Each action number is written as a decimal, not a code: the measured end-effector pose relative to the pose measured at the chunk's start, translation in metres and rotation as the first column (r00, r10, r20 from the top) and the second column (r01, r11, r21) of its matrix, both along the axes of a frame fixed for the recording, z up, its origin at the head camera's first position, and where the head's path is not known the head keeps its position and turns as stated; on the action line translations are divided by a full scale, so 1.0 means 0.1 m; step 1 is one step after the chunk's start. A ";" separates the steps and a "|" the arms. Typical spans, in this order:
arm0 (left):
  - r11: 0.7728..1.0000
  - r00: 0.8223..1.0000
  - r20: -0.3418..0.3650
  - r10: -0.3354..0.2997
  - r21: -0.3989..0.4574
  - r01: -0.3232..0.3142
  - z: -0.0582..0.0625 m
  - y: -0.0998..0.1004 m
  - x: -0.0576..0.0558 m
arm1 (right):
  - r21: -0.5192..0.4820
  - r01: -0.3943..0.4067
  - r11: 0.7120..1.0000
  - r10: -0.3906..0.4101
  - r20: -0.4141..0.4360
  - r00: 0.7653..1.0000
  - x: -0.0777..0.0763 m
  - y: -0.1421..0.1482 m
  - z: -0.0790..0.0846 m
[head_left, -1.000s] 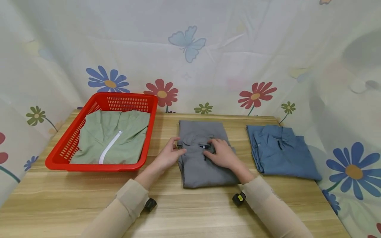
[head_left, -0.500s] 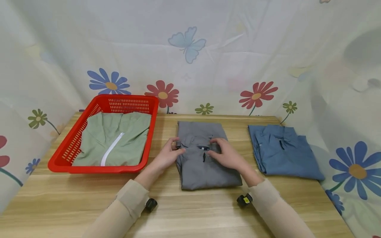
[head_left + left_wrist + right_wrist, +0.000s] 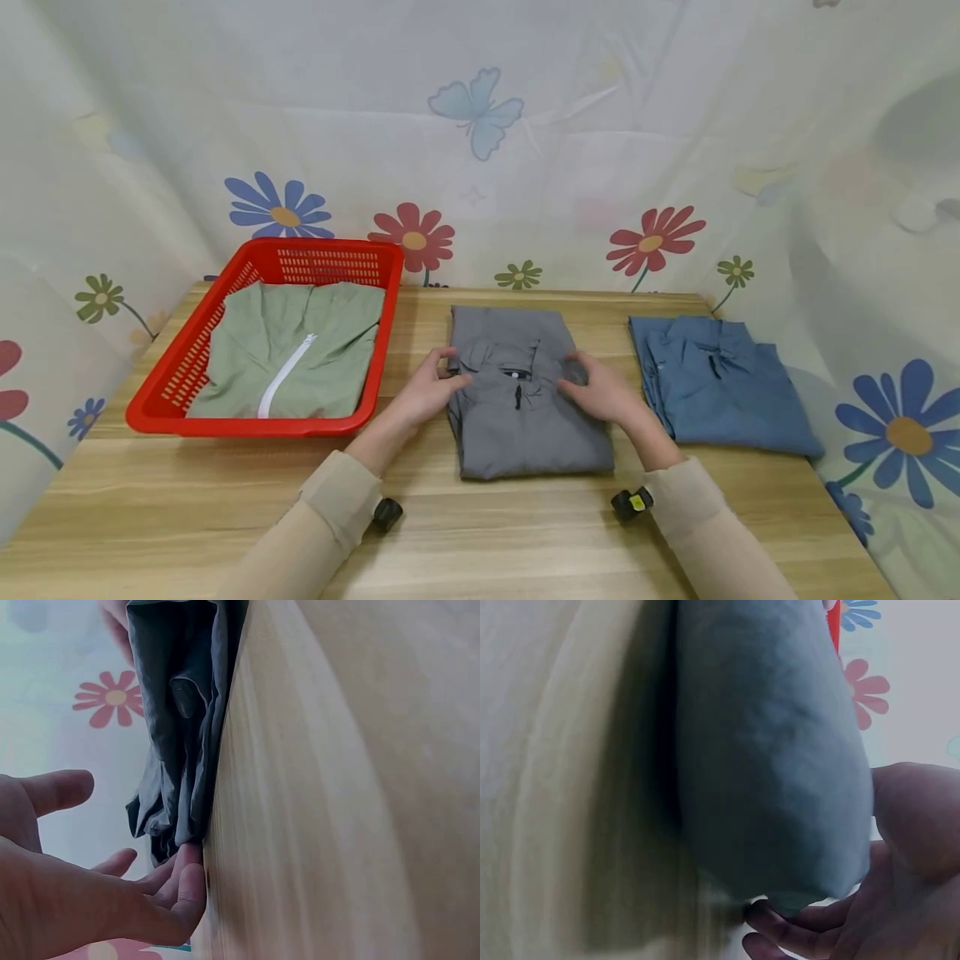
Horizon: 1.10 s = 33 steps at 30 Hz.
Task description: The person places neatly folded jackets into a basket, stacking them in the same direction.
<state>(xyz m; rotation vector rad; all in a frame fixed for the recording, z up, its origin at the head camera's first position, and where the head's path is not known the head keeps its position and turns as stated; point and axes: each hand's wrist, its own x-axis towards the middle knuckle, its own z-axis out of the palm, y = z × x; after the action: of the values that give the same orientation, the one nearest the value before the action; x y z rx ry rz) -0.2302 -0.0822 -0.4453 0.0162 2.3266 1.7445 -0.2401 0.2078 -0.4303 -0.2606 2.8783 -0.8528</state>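
A folded grey garment point(image 3: 528, 433) lies flat at the middle of the table, a white button and a short black tab showing near its centre. At its left edge is my left hand point(image 3: 429, 390); in the left wrist view the fingertips point(image 3: 191, 883) touch the low side of the folds near the table, while the thumb stands apart. My right hand point(image 3: 600, 390) is at the garment's right edge, thumb toward its top. In the right wrist view the fingers point(image 3: 795, 934) reach around the end of the cloth, which partly hides the thumb.
To the left, a red plastic basket point(image 3: 388, 333) holds a folded green garment point(image 3: 330, 367) with a white zip. A folded blue garment point(image 3: 727, 392) lies on the right of the wooden table point(image 3: 487, 542). A flower-printed curtain point(image 3: 570, 167) hangs behind.
My right hand has slid rightward from the middle of the grey garment to its right edge, uncovering the button and black tab. The left hand has stayed at the left edge.
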 end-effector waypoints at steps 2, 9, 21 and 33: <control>1.000 1.000 0.002 0.000 -0.008 0.000 0.00 0.01 0.00 | -0.012 -0.009 1.000 0.009 0.019 1.000 0.00 0.01 0.00; 1.000 1.000 0.006 0.007 -0.004 -0.007 0.01 0.03 -0.02 | -0.088 0.029 0.996 -0.026 0.036 0.999 -0.01 -0.02 -0.03; 0.993 0.997 0.036 0.072 0.096 -0.075 0.01 0.06 -0.07 | -0.178 -0.016 0.984 0.020 0.017 1.000 -0.02 0.02 -0.08; 0.977 0.992 0.037 0.122 0.173 -0.127 -0.02 0.07 -0.09 | -0.307 0.016 0.951 0.003 0.062 0.998 -0.04 0.07 -0.15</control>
<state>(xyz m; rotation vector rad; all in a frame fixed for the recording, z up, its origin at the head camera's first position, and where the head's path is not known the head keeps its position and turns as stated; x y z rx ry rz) -0.2390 -0.0754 -0.4476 -0.1245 2.1919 1.9925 -0.2436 0.2144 -0.4449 -0.2503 2.6811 -1.2880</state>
